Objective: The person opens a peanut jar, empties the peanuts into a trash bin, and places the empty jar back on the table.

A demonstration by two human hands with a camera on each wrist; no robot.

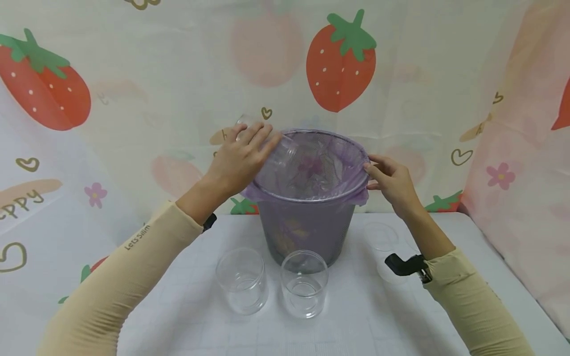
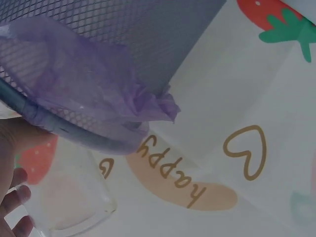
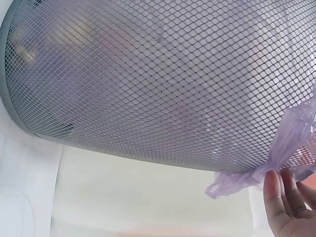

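A mesh trash bin (image 1: 307, 232), lined with a purple plastic bag (image 1: 340, 190), stands on the table. My left hand (image 1: 242, 160) holds a clear cup (image 2: 74, 197) tilted over the bin's left rim, its mouth toward the inside. Much of that cup is hidden behind the hand in the head view. On the other side, my right hand (image 1: 389, 180) grips the bin's rim where the bag is folded over it. The right wrist view shows fingertips (image 3: 271, 183) against the bunched bag edge. Crumpled clear material lies inside the bin, too unclear to identify.
Two clear cups, a left one (image 1: 242, 282) and a right one (image 1: 305, 284), stand upright in front of the bin. Another clear container (image 1: 382, 237) stands near my right wrist. Behind the white table (image 1: 187, 316) hangs a strawberry-printed cloth (image 1: 178, 99).
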